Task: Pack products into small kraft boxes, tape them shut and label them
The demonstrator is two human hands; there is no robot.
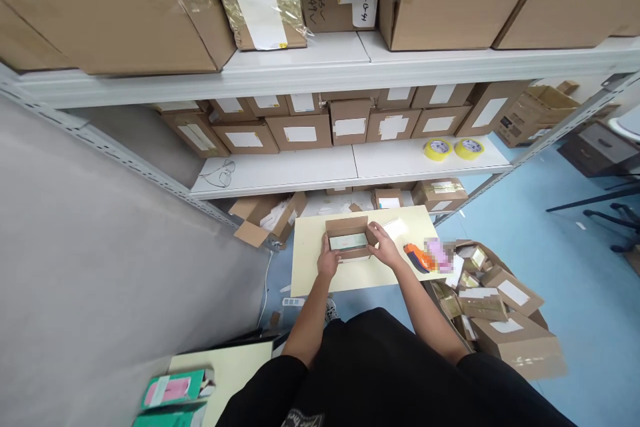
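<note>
An open cardboard box (346, 225) sits on the pale yellow table (313, 280) in front of me. Inside it lies a light green packet or box (349, 241), whose exact kind I cannot make out. My left hand (327, 259) grips the box's left end, and my right hand (384, 245) holds its right end. To the right of my right hand rests an orange and dark blue tape dispenser (420, 258). A white sheet or bag (396, 227) lies behind my right hand.
Shelving (275, 170) with labelled cartons (306, 132) and two yellow tape rolls (438, 149) rises ahead. On the floor at right, a large carton overflows with small boxes (483, 303). An open carton (270, 217) stands left of the table. Green boxes (173, 388) lie at lower left.
</note>
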